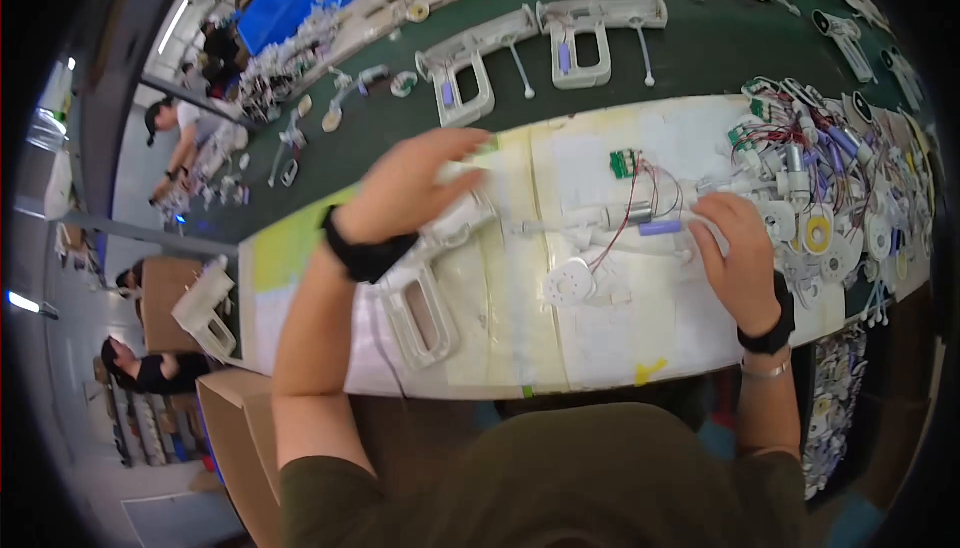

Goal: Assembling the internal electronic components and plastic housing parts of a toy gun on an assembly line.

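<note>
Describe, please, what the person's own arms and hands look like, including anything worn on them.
The left hand and right hand are ungloved, the left one blurred. Each wrist carries a wide black band; on the right, a thin silver-coloured bracelet sits just above it, toward the elbow. The forearms are bare below short, dark olive sleeves.

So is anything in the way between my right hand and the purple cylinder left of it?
Nothing visible: your right hand is just right of the purple cylinder, though whether they touch is unclear. The heap of wired parts lies on the hand's other side.
</note>
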Motion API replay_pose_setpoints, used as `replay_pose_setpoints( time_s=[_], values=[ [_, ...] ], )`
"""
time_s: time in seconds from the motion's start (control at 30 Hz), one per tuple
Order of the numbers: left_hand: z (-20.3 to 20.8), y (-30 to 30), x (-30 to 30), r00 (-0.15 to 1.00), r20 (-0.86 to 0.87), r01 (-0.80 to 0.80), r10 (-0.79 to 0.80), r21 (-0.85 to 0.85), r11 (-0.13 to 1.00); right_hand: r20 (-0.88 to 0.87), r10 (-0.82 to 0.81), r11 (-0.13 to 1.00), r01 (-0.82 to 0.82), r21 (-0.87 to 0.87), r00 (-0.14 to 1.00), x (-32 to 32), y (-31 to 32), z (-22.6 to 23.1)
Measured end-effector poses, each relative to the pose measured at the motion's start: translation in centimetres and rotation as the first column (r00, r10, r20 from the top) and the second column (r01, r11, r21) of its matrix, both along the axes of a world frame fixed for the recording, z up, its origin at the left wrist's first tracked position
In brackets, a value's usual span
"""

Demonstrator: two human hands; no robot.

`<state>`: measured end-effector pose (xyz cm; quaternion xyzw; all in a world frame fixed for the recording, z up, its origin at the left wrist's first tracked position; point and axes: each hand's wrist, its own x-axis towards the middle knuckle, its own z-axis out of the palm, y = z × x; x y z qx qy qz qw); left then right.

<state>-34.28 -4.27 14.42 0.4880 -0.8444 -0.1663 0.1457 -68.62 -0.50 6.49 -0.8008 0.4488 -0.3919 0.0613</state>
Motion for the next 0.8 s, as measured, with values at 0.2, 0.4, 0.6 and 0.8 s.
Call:
replay_pose_setpoints(
  time_s=[0.2,0.4,0.6,0.8],
  values=[
    [-11.7,-7.1,-10.5,0.953,0.04,0.302,-0.301,-0.012,0.953,-0.402,0.068,0.976,0.022,0.215,0.913,3.6,-2.2,-2.9],
    [-11.6,-4.4,-13.5,0.98,-0.019,0.196,-0.196,0.047,0.979,0.028,0.052,0.982,-0.056,0.179,0.998,-0.2,0.9,-2.5],
    [-3.6,-2.8,-11.1,0.974,-0.121,0.147,-0.19,-0.298,0.943,0.238,0.046,0.986,-0.082,0.147,0.97,-2.5,0.0,-0.9],
    [4.8,-0.1,-10.2,0.986,-0.092,0.063,-0.138,-0.565,0.823,0.637,0.149,0.907,-0.361,0.217,0.756,2.7,-1.3,0.8]
  ],
)
